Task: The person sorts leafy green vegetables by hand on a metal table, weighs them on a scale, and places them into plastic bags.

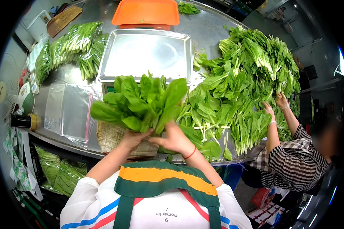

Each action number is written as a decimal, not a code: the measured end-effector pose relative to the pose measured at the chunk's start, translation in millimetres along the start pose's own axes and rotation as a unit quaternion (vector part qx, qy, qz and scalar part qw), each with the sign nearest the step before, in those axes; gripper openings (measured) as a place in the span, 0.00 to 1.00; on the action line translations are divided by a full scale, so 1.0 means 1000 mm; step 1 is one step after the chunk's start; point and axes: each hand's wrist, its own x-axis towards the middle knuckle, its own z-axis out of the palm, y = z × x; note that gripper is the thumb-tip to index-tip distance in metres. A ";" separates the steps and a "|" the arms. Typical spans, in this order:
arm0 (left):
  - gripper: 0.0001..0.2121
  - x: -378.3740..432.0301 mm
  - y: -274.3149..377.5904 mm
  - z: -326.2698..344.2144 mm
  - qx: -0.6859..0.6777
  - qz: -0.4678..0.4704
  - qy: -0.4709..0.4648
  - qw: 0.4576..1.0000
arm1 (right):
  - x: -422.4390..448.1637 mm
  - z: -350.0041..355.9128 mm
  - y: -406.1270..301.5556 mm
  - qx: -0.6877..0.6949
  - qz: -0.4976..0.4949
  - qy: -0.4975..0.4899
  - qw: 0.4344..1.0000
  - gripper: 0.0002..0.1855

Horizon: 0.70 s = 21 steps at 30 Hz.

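Observation:
Between my two hands is a bunch of leafy greens (143, 103), leaves fanned upward and away from me. My left hand (136, 138) is closed around its base from the left. On the right side of the base is my right hand (173, 138), its thumb pointing at the stems; its fingers are partly hidden by the leaves. Beneath the bunch lies a woven mat (111, 138) at the table edge. Just beyond it, a metal tray (146, 54) sits on a scale (107, 87), partly covered by the leaves. Clear plastic bags (71, 111) lie flat to the left.
A large heap of loose greens (246, 65) covers the table's right side, where a co-worker (292, 160) has both hands in it. Bagged greens (74, 43) lie at the back left. An orange tray (146, 13) stands behind the metal one. A black roll (23, 120) is at the left edge.

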 end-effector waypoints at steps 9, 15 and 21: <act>0.27 0.021 0.069 0.022 0.208 0.152 -0.041 0.965 | 0.014 -0.020 -0.022 0.091 -0.021 0.068 0.993 0.11; 0.23 0.094 0.164 0.064 0.125 0.145 -0.044 0.981 | 0.108 -0.084 -0.050 0.196 -0.032 0.090 0.976 0.15; 0.30 0.144 0.170 0.013 0.631 0.041 0.124 0.765 | 0.134 -0.115 0.005 -0.186 0.089 0.176 0.963 0.19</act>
